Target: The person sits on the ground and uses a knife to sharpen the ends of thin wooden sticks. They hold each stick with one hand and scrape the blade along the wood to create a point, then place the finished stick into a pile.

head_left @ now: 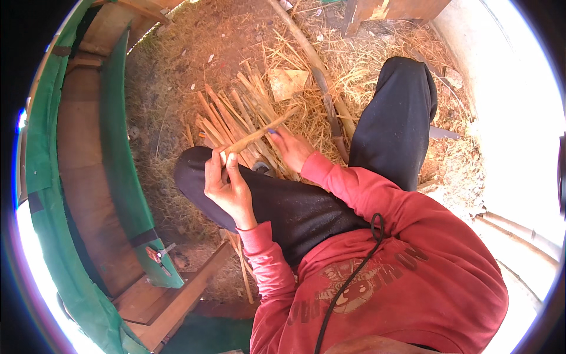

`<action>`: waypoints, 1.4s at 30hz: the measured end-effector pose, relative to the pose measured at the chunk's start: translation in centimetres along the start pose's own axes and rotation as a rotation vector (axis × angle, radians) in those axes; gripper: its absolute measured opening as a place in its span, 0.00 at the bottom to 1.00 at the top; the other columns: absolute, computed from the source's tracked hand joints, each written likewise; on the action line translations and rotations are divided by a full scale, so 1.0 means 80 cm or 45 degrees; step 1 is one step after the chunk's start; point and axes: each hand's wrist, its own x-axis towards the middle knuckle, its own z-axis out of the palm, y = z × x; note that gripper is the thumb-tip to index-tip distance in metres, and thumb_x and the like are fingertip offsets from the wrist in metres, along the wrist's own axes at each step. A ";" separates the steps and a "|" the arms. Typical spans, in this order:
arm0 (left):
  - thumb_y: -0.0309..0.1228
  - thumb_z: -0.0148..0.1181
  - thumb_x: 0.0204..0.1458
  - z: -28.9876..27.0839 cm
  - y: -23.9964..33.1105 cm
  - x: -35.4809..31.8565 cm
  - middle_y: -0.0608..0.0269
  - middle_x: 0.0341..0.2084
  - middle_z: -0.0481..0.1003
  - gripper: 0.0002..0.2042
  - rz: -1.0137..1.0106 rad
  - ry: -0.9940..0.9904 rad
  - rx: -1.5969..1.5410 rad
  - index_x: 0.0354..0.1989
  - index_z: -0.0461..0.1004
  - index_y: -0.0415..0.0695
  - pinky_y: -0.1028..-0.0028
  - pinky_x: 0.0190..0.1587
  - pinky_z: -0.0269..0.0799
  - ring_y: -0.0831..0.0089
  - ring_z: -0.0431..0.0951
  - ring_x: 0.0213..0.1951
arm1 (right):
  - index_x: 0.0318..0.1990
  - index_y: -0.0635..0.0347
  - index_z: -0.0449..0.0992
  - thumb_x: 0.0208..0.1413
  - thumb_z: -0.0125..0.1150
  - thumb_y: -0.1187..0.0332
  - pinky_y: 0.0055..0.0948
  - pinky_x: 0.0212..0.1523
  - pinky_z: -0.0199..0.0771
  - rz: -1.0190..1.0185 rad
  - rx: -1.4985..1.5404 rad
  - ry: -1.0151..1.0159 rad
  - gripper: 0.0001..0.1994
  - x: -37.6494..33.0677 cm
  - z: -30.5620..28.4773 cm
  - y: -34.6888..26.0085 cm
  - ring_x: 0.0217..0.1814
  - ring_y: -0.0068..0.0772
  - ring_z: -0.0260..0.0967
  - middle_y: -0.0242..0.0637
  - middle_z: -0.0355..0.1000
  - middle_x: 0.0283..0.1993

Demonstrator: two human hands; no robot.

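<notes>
A thin strip of split wood [258,135] slants up and to the right over my bent left leg. My left hand [229,187] pinches its near end between thumb and fingers. Close to the strip's middle, my right hand [293,149] is closed, with a small blue-purple spot at its fingertips; what it holds, if anything, I cannot make out. Beneath and beyond both hands lies a loose pile of split wood strips [219,115] on the ground.
Dry straw [312,127] covers the ground, with a long pole [321,76] across it and a flat wood piece [288,84] beside. A blade [443,133] lies right of my right knee. At left stands a green-edged wooden frame [127,159] with a metal latch [160,253]. A pale wall [501,106] rises at right.
</notes>
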 end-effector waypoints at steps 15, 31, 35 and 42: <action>0.29 0.60 0.58 -0.011 -0.013 0.003 0.61 0.33 0.78 0.14 -0.065 0.059 0.156 0.48 0.76 0.32 0.77 0.31 0.78 0.78 0.78 0.34 | 0.52 0.53 0.68 0.67 0.42 0.51 0.51 0.31 0.76 -0.002 -0.631 0.138 0.19 0.099 0.047 0.142 0.31 0.57 0.77 0.54 0.76 0.29; 0.24 0.57 0.58 0.008 0.001 0.001 0.59 0.27 0.75 0.07 0.073 0.050 0.187 0.44 0.76 0.38 0.77 0.30 0.71 0.79 0.74 0.27 | 0.46 0.66 0.73 0.69 0.39 0.55 0.51 0.42 0.72 0.093 0.099 -0.060 0.22 0.023 -0.031 0.005 0.37 0.61 0.73 0.57 0.75 0.34; 0.24 0.54 0.61 0.002 0.001 0.005 0.64 0.36 0.78 0.08 0.002 -0.200 0.008 0.47 0.74 0.37 0.77 0.41 0.72 0.81 0.73 0.35 | 0.47 0.64 0.71 0.69 0.41 0.55 0.49 0.30 0.69 -0.340 0.112 0.079 0.19 -0.049 0.000 -0.001 0.28 0.59 0.72 0.55 0.72 0.26; 0.25 0.54 0.62 0.008 0.005 0.003 0.61 0.38 0.77 0.09 0.128 -0.393 -0.118 0.48 0.72 0.38 0.77 0.43 0.70 0.79 0.72 0.38 | 0.46 0.62 0.70 0.68 0.42 0.55 0.50 0.30 0.71 -0.159 -0.262 0.245 0.18 0.031 0.017 0.139 0.29 0.63 0.71 0.62 0.72 0.32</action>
